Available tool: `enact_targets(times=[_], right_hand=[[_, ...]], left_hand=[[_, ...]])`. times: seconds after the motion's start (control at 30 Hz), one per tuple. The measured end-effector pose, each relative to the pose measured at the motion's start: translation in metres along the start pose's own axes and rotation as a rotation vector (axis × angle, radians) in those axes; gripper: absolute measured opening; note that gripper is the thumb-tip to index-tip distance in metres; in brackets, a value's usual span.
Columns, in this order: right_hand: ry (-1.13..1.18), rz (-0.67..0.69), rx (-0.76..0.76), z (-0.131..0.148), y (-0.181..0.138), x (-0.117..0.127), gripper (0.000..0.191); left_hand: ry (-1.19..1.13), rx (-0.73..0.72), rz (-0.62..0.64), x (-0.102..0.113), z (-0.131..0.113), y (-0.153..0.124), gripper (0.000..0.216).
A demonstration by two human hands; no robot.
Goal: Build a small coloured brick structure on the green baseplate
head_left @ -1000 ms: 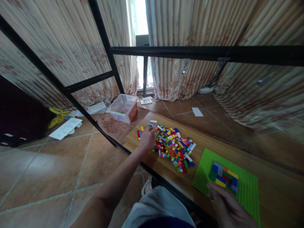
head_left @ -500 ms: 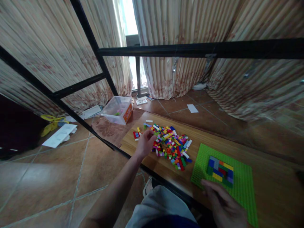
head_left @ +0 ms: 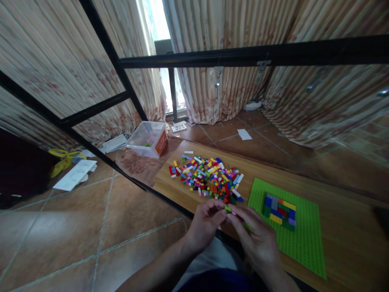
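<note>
My left hand [head_left: 206, 223] and my right hand [head_left: 257, 233] meet at the table's front edge, fingertips closed on a small lime-green brick [head_left: 227, 208] between them. Another bit of lime green [head_left: 248, 227] shows between the fingers of my right hand; the rest of it is hidden. Just beyond my hands lies a loose pile of coloured bricks [head_left: 209, 174]. To the right, a green baseplate [head_left: 306, 251] carries a block of joined bricks [head_left: 279, 211] in blue, yellow, green, red and grey.
The wooden table [head_left: 170, 190] has a black metal frame [head_left: 194, 56] around and above it. A clear plastic box [head_left: 148, 138] with a few pieces inside stands on the floor at the back left. Papers [head_left: 74, 174] and a yellow bag [head_left: 62, 158] lie on the tiles; curtains hang behind.
My left hand has come back from the brick pile towards me. My right hand has moved left off the baseplate's edge, and both now meet at a lime-green brick.
</note>
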State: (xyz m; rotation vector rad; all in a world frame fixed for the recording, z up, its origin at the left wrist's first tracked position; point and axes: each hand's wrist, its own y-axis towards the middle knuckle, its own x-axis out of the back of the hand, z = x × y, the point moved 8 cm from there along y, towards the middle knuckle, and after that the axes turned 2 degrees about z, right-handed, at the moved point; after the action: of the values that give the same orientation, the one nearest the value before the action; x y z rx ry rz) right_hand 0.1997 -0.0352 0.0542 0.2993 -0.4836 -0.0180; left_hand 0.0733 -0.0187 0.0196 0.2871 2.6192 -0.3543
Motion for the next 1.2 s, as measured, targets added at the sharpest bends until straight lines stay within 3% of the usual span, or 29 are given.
enact_targets(times=[0.13, 0.3, 0.47, 0.57, 0.73, 0.9, 1.07, 1.2], right_hand=[[0.059, 0.015, -0.060, -0.014, -0.013, -0.004, 0.020], [0.133, -0.015, -0.262, -0.036, -0.028, -0.006, 0.025], [0.102, -0.014, -0.381, -0.051, -0.031, -0.005, 0.030], [0.014, -0.031, -0.343, -0.054, -0.022, -0.001, 0.032], [-0.124, 0.015, -0.167, -0.044, 0.008, -0.009, 0.030], [-0.295, 0.097, -0.016, -0.033, 0.049, -0.037, 0.028], [-0.434, 0.098, 0.033, -0.035, 0.067, -0.052, 0.031], [-0.454, 0.059, 0.032, -0.044, 0.057, -0.046, 0.031]], left_hand=[[0.007, 0.043, -0.015, 0.001, 0.014, -0.008, 0.030], [0.042, 0.124, -0.079, 0.006, 0.034, -0.012, 0.023], [0.128, 0.131, -0.095, 0.015, 0.040, -0.012, 0.017], [0.307, 0.047, -0.151, 0.036, 0.025, -0.004, 0.012], [0.808, -0.199, -0.256, 0.066, -0.018, 0.020, 0.009], [1.160, -0.394, -0.320, 0.067, -0.041, 0.053, 0.010], [1.294, -0.466, -0.370, 0.067, -0.041, 0.060, 0.028], [1.235, -0.480, -0.457, 0.087, -0.042, 0.045, 0.031]])
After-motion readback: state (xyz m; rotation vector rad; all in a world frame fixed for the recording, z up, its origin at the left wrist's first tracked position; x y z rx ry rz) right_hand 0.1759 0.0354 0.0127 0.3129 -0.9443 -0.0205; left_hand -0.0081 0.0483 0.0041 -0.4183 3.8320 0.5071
